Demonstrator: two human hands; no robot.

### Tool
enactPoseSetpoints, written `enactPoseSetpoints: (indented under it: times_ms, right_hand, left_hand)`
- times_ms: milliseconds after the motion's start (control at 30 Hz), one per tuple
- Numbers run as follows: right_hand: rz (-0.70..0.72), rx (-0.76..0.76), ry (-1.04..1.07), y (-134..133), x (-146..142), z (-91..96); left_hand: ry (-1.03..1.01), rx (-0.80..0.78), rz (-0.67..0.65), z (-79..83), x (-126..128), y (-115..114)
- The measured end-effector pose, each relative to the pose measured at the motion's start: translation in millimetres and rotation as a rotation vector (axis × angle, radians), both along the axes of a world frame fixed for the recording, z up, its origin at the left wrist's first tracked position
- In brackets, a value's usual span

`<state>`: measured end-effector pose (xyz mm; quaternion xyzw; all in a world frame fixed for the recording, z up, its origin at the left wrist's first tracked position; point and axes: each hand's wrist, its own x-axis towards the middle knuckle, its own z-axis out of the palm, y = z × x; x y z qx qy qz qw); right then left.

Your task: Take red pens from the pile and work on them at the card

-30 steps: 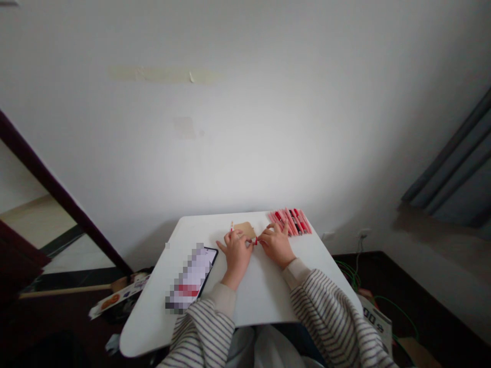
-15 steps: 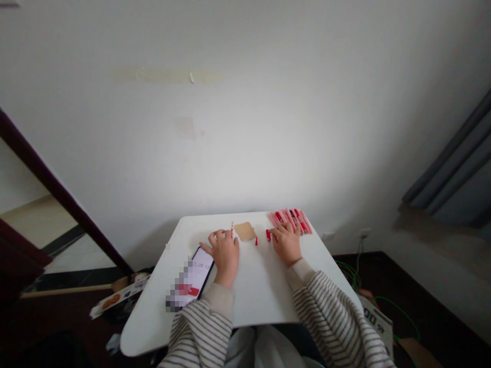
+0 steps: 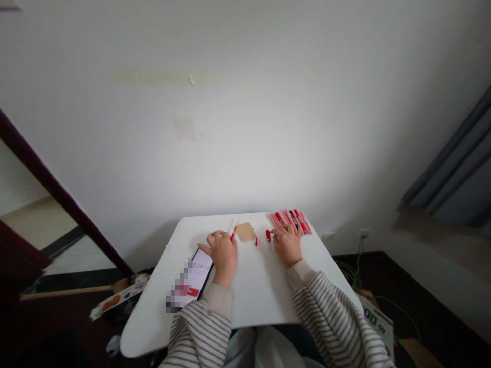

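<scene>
My left hand [image 3: 223, 255] rests on the left part of the white table [image 3: 257, 296], its fingers curled and closed on a thin red-and-white stick [image 3: 233, 233], likely a pen refill. The stick leans away to the right at the fingertips. Across from it, my right hand [image 3: 287, 244] has bent fingers pinched at a small red pen cap [image 3: 268, 235], with a faint clear piece below it. Between the hands lie a tan card [image 3: 246, 232] and a small red tip [image 3: 256, 242]. Fingertip contact is too small to see clearly.
Several pink and red pens [image 3: 303, 223] lie in a row beyond my right hand. A phone [image 3: 195, 273] showing a timer lies beside my left wrist. The wall [image 3: 245, 153] stands directly behind the table. Green cables [image 3: 351, 276] run along the floor at right.
The red-and-white stick at my left hand has gone from nearly upright to tilted right, showing more red. The red cap at my right hand has turned slightly. Both hands have barely moved.
</scene>
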<state>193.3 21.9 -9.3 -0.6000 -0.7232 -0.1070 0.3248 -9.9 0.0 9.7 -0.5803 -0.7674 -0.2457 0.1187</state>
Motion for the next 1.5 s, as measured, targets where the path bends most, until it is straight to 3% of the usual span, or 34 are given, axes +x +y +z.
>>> enactPoseSetpoints:
  times_ms: [267,467,1100,1333,1500]
  right_hand:
    - [0.143,0.096,0.024,-2.1,-2.1,5.8]
    - [0.181,0.095,-0.004,-0.3,-3.7,2.9]
    - [-0.006,0.054,0.076,4.6,3.9,-3.4]
    - [0.007,0.016,0.043,0.1,1.5,1.2]
    - [0.139,0.004,-0.009,-3.3,-3.3,6.6]
  left_hand:
    - [-0.093,0.019,-0.275,1.8,8.5,-2.0]
    - [-0.086,0.027,-0.368,0.1,10.9,-0.7]
    - [-0.114,0.096,-0.2,-6.2,3.3,2.9]
    - [-0.063,0.102,-0.215,-9.5,0.8,3.2]
    - [-0.02,0.095,-0.152,-7.9,-1.6,2.4]
